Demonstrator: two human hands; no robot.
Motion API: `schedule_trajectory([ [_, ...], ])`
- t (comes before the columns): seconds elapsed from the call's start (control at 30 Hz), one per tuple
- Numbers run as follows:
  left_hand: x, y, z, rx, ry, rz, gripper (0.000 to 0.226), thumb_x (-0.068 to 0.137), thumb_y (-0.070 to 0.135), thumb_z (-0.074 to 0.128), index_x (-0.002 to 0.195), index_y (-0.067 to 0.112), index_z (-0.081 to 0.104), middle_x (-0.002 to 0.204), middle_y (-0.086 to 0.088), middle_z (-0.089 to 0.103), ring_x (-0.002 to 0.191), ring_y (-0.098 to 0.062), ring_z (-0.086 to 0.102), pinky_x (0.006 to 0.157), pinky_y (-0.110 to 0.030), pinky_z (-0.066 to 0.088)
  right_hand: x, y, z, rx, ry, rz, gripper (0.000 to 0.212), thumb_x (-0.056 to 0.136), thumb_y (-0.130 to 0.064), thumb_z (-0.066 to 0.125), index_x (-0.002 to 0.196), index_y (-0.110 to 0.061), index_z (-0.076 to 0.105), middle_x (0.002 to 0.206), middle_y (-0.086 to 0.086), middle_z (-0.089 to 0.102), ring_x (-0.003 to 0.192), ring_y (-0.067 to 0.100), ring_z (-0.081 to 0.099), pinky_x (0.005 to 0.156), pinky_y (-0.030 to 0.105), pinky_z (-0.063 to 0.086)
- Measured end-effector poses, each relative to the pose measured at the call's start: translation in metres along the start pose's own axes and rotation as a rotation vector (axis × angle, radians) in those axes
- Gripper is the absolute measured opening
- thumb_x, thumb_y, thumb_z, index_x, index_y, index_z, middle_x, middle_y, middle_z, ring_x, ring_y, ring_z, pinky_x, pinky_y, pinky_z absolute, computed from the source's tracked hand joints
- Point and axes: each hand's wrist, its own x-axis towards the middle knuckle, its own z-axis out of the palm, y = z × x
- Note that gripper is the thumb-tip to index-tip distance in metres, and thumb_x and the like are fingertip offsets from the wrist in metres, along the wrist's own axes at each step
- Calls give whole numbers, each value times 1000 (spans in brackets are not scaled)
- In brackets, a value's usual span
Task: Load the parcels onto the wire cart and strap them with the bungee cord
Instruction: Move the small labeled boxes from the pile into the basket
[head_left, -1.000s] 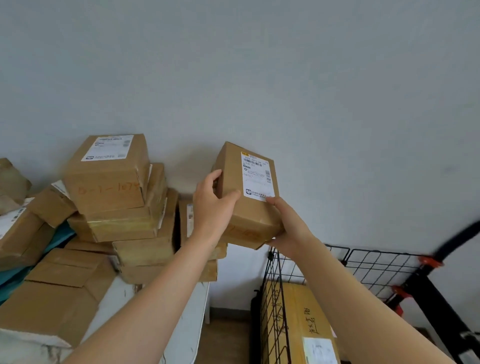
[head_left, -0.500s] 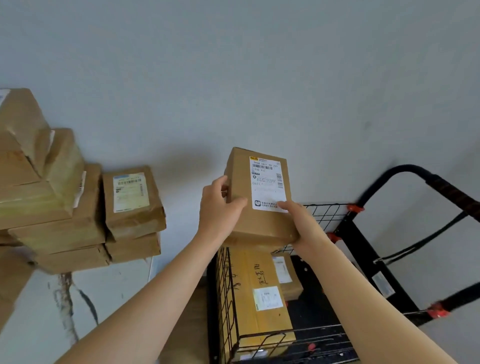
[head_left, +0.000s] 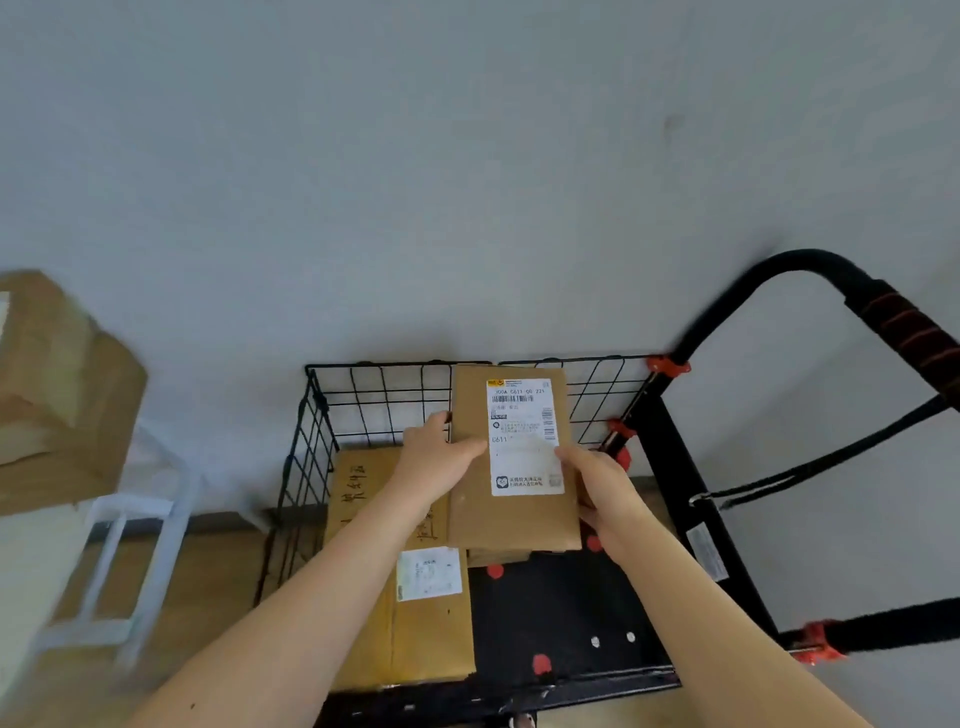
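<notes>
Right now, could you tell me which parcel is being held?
The parcel with the tall white label, gripped by the left hand and right hand over the wire cart; the longer parcel lies inside it.

Labelled brown parcel (head_left: 511, 517) above black wire cart (head_left: 384, 400), long yellowish parcel (head_left: 426, 639) flat inside along its left wall.

parcel (head_left: 511, 514): brown, white label
wire cart (head_left: 363, 400): black, orange-red clips
cart floor (head_left: 566, 613): black, red and white dots
wall (head_left: 467, 182): grey
</notes>
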Motion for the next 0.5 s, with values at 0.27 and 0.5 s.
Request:
schedule_trajectory([
  [0.27,50,-46,101,-65,-45,-291,54,88,20,62,136,17,38,105,5,54,92,-12,53,63,-23,42,93,55,-62,-148,-77,188,54,86,-27,62,134,-17,40,118,8,61,102,21,62,79,32,51],
  [0.5,88,-124,151,10,-142,-529,54,88,23,60,137,16,38,125,-1,59,105,-19,57,83,-31,46,144,125,-70,-262,-204,479,50,91,-19,59,137,-14,38,117,5,63,87,15,63,58,24,49],
])
